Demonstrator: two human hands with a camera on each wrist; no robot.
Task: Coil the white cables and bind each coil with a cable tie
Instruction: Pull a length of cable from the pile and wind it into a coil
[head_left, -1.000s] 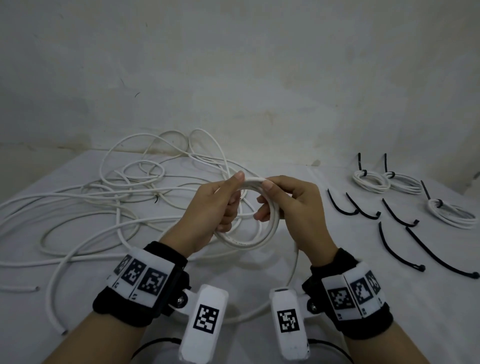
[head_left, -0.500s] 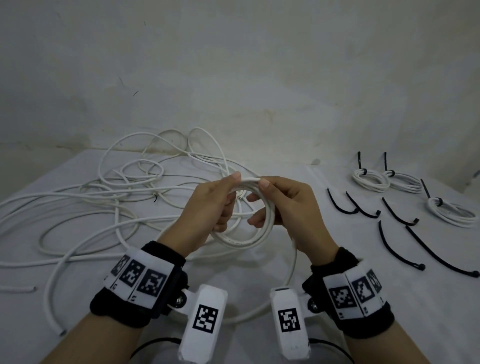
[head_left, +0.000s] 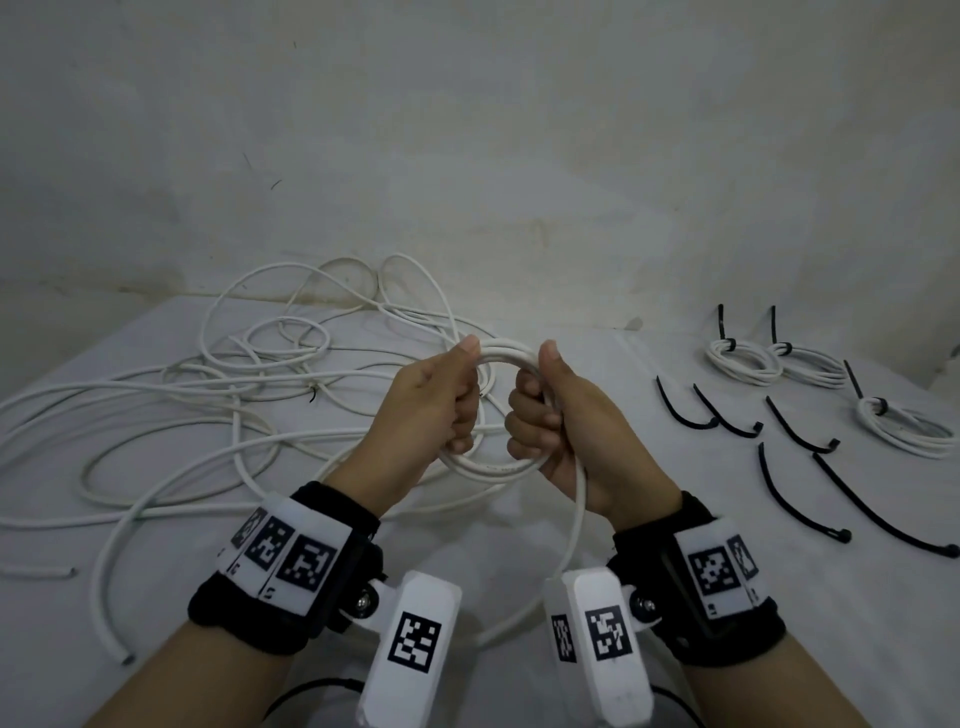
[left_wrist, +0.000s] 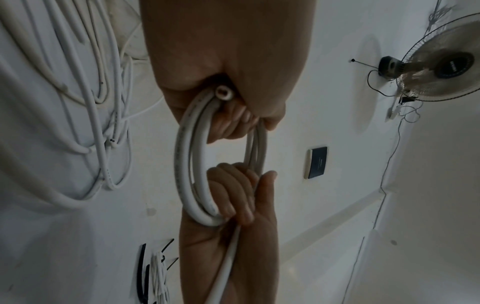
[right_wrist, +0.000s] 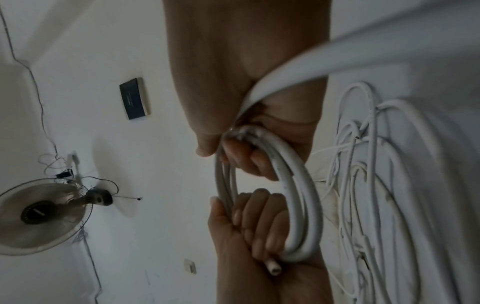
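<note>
Both hands have closed from a fingertip pinch into full fists around the coil (head_left: 491, 465), and the ring now looks smaller and tighter. Left hand (head_left: 431, 402) wraps its fingers round the coil's left side, thumb pressed on top; the cut cable end (left_wrist: 224, 95) pokes out at its palm. Right hand (head_left: 558, 415) grips the right side the same way, with the loose tail (head_left: 574, 525) running out below it toward the tabletop's near edge — so, by my reading, more cable has yet to be wound on before a tie goes round. Coil is held above the tabletop's middle. Loose cable ties (head_left: 779, 488) lie toward the right edge, three bound coils (head_left: 743, 361) near the far right corner, and the uncoiled white cables (head_left: 218, 395) spread across the left half.
</note>
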